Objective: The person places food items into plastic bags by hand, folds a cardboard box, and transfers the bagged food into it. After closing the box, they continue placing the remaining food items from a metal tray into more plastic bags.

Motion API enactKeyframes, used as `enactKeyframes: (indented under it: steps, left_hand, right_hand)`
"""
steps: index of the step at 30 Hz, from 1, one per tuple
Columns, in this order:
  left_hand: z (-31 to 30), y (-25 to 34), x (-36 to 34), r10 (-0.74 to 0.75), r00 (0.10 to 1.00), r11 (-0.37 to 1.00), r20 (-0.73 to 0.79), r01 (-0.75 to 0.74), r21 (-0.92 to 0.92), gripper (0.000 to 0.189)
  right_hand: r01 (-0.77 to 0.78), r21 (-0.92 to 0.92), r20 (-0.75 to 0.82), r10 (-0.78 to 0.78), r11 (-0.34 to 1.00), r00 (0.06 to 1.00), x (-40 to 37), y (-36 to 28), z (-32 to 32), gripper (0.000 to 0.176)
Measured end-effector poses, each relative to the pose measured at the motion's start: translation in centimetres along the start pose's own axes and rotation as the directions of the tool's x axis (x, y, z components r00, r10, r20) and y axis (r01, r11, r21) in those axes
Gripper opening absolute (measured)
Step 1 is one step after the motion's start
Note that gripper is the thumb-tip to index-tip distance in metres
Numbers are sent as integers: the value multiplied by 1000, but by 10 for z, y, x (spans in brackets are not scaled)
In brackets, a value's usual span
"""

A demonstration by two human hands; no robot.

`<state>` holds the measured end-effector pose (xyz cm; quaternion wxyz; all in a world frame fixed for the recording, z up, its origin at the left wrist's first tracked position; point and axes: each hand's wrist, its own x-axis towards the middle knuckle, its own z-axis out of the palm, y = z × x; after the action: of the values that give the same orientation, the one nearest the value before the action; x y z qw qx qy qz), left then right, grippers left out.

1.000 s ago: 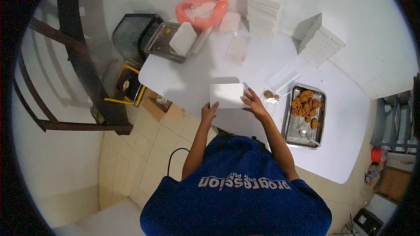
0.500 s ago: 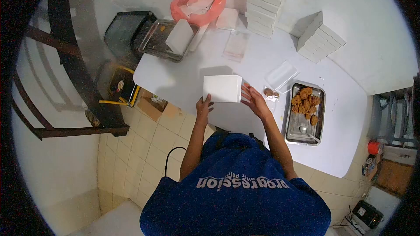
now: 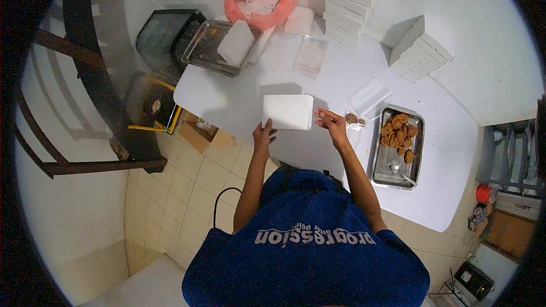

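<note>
My left hand grips the lower left corner of a closed white box, its thumb on the top face. The box is held over the white table and casts a shadow behind it. Just right of the box is my right hand, fingers curled in and bunched, with nothing visible in them. A small clear packet with brown pieces lies to the right of that hand. Farther right, a metal tray holds browned fried pieces and a metal utensil.
Two stacks of white boxes, the left stack and the right stack, stand against the wall. A second tray bears a white block-shaped container. Near it sit a red plastic bag, clear plastic sheets and a clear sleeve.
The fingers of my right hand were spread beside the box and are now curled in. My left hand keeps its hold on the box. The view has shifted slightly.
</note>
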<state>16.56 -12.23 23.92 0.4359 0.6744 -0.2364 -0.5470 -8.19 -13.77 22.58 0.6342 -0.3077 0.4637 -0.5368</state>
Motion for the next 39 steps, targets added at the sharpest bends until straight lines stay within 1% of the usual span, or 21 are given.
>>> enactKeyframes:
  steps: [2,6,8,9,11,12,14,15,17,21,23,24,26,27,29,32,33,35,36,38,39]
  left_hand:
    - [-1,-2,2,-8,1000,1000,19,8,3,44]
    - [0,-9,7,-1,1000,1000,31,1,14,45]
    - [1,-11,7,-10,999,1000,40,9,27,45]
    - [1,-13,8,-11,999,1000,41,10,28,45]
    - [-1,-17,11,-9,998,999,62,6,44,57]
    - [0,-16,10,-10,998,999,62,7,44,57]
    - [1,-14,9,-8,998,998,66,4,60,58]
    - [3,-10,6,-8,998,998,66,4,60,58]
    - [8,-4,-1,2,1000,999,14,-3,34,40]
    - [8,-8,2,-1,1000,1000,9,1,15,41]
    - [10,-8,2,2,1000,1000,2,-2,19,44]
    - [10,-8,3,2,1000,1000,2,-2,18,44]
    - [10,-9,4,-11,1000,1000,16,10,21,48]
    - [10,-9,3,-11,1000,1000,15,11,21,48]
    - [11,-8,3,-12,1000,1000,12,11,20,50]
    - [12,-9,2,-17,999,1000,37,17,9,55]
    - [12,-11,3,-16,999,1000,37,16,10,55]
    - [11,-14,4,65,989,998,133,-61,-34,60]
    - [11,-18,8,68,988,997,136,-64,-32,60]
    - [10,-27,15,201,951,980,233,-196,-48,66]
    - [13,-22,12,202,951,979,232,-196,-49,66]
  right_hand:
    - [43,-139,33,-39,989,999,2,3,-3,28]
    - [78,-147,77,-68,986,995,10,11,-14,25]
    - [-77,36,114,73,996,991,12,6,-19,22]
    - [-77,36,113,73,996,991,10,5,-15,22]
    - [101,12,1,-101,995,995,6,4,-4,25]
    - [100,12,1,-100,995,995,5,3,-6,25]
    - [-15,-368,-2,15,930,1000,5,-1,-13,29]
    - [-15,-367,-2,15,930,1000,7,0,-15,29]
    - [32,-388,-38,-51,921,998,9,4,-18,31]
    - [69,-319,-84,-100,945,991,11,7,-14,33]
    - [-99,-388,-94,68,916,993,23,24,-31,33]
    - [-99,-389,-94,68,916,993,19,20,-27,33]
    - [-64,-245,-34,57,968,998,5,6,-12,40]
    - [-64,-244,-34,58,968,998,6,10,-14,40]
    - [-201,-264,51,222,943,974,9,18,-18,49]
    - [-213,-225,114,243,951,963,1,11,-11,50]
    - [-213,-225,114,243,951,963,0,9,-9,50]
    - [-176,-173,67,190,969,979,-1,6,-5,50]
    - [-173,-170,67,187,970,980,-1,5,-5,50]
    - [-32,-208,144,63,978,988,-3,2,-6,49]
    - [-31,-208,145,62,978,987,-3,3,-6,49]
